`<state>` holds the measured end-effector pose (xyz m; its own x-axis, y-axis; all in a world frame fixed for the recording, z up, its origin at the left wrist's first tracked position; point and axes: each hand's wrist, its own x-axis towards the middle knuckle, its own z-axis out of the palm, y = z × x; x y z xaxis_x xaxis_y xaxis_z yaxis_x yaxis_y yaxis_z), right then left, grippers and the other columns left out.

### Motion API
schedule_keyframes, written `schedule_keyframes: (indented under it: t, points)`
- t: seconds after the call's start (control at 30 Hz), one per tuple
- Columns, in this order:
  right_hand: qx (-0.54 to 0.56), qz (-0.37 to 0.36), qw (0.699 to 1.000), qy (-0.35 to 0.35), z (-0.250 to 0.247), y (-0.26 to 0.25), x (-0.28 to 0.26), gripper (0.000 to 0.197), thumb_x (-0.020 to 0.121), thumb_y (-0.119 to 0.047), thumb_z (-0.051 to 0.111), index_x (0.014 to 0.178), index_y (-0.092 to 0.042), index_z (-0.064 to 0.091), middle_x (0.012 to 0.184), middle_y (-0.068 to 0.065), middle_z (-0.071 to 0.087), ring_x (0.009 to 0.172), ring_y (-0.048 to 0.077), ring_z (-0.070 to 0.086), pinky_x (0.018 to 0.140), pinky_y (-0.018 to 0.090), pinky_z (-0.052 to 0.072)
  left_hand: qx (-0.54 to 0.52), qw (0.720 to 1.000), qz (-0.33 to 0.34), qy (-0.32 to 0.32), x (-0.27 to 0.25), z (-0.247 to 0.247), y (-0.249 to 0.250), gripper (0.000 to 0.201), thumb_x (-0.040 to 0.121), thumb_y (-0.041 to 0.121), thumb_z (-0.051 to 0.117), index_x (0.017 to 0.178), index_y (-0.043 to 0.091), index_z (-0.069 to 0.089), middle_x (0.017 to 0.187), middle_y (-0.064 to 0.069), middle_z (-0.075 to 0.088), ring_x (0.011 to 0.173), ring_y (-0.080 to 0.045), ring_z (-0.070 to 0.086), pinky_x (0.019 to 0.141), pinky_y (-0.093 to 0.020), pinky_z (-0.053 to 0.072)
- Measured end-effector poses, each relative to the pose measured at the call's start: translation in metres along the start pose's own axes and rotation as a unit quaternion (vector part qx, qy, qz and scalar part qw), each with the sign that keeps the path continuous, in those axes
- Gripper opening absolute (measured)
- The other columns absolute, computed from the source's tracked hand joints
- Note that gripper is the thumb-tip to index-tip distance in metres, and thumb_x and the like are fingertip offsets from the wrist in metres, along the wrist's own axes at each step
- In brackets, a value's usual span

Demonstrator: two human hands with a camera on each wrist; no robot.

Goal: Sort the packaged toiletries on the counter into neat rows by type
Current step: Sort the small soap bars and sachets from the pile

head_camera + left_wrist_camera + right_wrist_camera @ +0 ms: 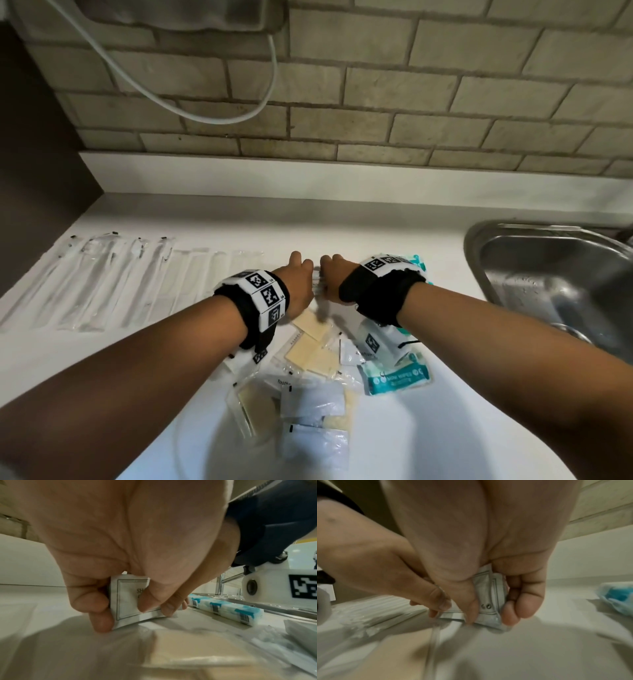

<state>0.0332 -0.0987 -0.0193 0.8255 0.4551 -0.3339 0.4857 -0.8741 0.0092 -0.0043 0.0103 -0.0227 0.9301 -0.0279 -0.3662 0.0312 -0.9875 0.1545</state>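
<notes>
Both hands hold one small white sachet (318,284) with a thin printed border, low over the white counter (342,222), behind the pile. My left hand (301,270) pinches its left edge between thumb and fingers (123,615). My right hand (330,270) pinches the other side (490,618), and the sachet (489,599) looks creased between them. Long clear-wrapped items (102,284) lie side by side in a row at the left. In front of the hands is a loose pile of beige packets (311,356) and white sachets (311,401).
A teal mini wipes pack (394,377) lies at the pile's right edge. Blue-and-white packs (226,608) sit in a line beyond my right wrist. The steel sink (479,246) is at the right, a dark cabinet side (34,171) at the left, a tiled wall behind.
</notes>
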Motion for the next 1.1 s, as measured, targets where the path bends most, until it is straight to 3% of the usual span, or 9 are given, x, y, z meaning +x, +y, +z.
schedule_keyframes:
  t: [0.1,0.27,0.4,0.53,0.67,0.8,0.9,1.03,1.1]
  points:
    - [0.021,0.004,1.000,-0.005,-0.001,0.004,0.000,0.042,0.091,-0.008,0.053,0.131,-0.003,0.039,0.131,0.012,0.040,0.109,0.031,0.059,0.072,0.028,0.040,-0.011,1.000,-0.010,-0.017,0.005,-0.003,-0.005,0.031,0.095,0.011,0.045,0.124,0.008,0.037,0.126,-0.008,0.029,0.086,-0.025,0.056,0.085,-0.041,0.049]
    - [0.048,0.006,0.999,0.007,-0.003,0.004,0.000,0.036,0.094,-0.015,0.051,0.127,-0.003,0.044,0.128,0.014,0.049,0.111,0.031,0.058,0.083,0.034,0.046,-0.042,0.999,0.002,-0.026,0.003,-0.003,-0.006,0.033,0.099,0.022,0.040,0.128,0.006,0.036,0.127,-0.009,0.031,0.093,-0.027,0.053,0.087,-0.042,0.044]
    - [0.046,-0.008,0.999,0.006,-0.006,0.004,0.000,0.039,0.090,-0.017,0.058,0.124,-0.003,0.046,0.124,0.013,0.050,0.107,0.031,0.059,0.074,0.029,0.041,-0.036,0.999,0.003,-0.025,0.004,-0.006,-0.008,0.030,0.098,0.021,0.042,0.124,0.007,0.037,0.124,-0.008,0.032,0.089,-0.028,0.054,0.086,-0.043,0.045]
    - [0.053,-0.007,0.998,0.028,-0.009,0.003,0.004,0.039,0.087,-0.016,0.060,0.121,-0.004,0.046,0.121,0.012,0.050,0.096,0.029,0.061,0.074,0.033,0.045,-0.011,1.000,0.021,0.002,0.006,-0.011,-0.015,0.029,0.096,0.018,0.045,0.121,0.005,0.037,0.123,-0.009,0.029,0.077,-0.027,0.053,0.078,-0.042,0.047]
    - [0.044,0.005,0.999,0.002,0.001,-0.005,0.006,0.042,0.088,-0.014,0.057,0.126,-0.006,0.042,0.125,0.011,0.044,0.097,0.032,0.063,0.078,0.036,0.049,0.014,1.000,0.023,0.008,0.008,-0.001,-0.011,0.031,0.092,0.010,0.049,0.120,0.005,0.039,0.124,-0.009,0.030,0.072,-0.021,0.048,0.069,-0.034,0.039]
    - [0.049,0.003,0.999,0.001,0.001,-0.003,0.007,0.042,0.092,-0.017,0.054,0.130,-0.005,0.041,0.129,0.011,0.040,0.102,0.032,0.061,0.074,0.032,0.042,-0.021,1.000,0.020,-0.003,0.011,-0.001,-0.013,0.030,0.093,0.013,0.047,0.121,0.006,0.039,0.123,-0.008,0.028,0.077,-0.022,0.047,0.073,-0.037,0.040]
    - [0.069,-0.013,0.998,-0.007,-0.004,0.003,0.009,0.039,0.093,-0.019,0.052,0.128,-0.003,0.043,0.128,0.013,0.046,0.107,0.032,0.060,0.073,0.030,0.038,-0.036,0.999,0.024,-0.024,0.015,-0.005,-0.019,0.026,0.096,0.018,0.041,0.119,0.007,0.040,0.121,-0.007,0.030,0.085,-0.026,0.054,0.083,-0.040,0.045]
    - [0.136,-0.009,0.990,-0.024,-0.022,0.021,0.015,0.039,0.087,-0.018,0.062,0.120,-0.003,0.048,0.112,0.013,0.061,0.102,0.030,0.060,0.072,0.029,0.043,-0.071,0.996,0.044,-0.022,0.024,-0.021,-0.032,0.038,0.098,0.019,0.042,0.134,0.011,0.038,0.124,-0.008,0.045,0.097,-0.025,0.056,0.085,-0.034,0.044]
    - [0.176,-0.001,0.984,-0.028,-0.030,0.030,0.020,0.027,0.082,-0.013,0.068,0.104,-0.006,0.054,0.086,0.006,0.061,0.085,0.026,0.058,0.058,0.024,0.040,-0.103,0.994,0.041,-0.007,0.030,-0.029,-0.039,0.043,0.099,0.023,0.046,0.139,0.012,0.035,0.119,-0.008,0.057,0.099,-0.024,0.057,0.084,-0.029,0.043]
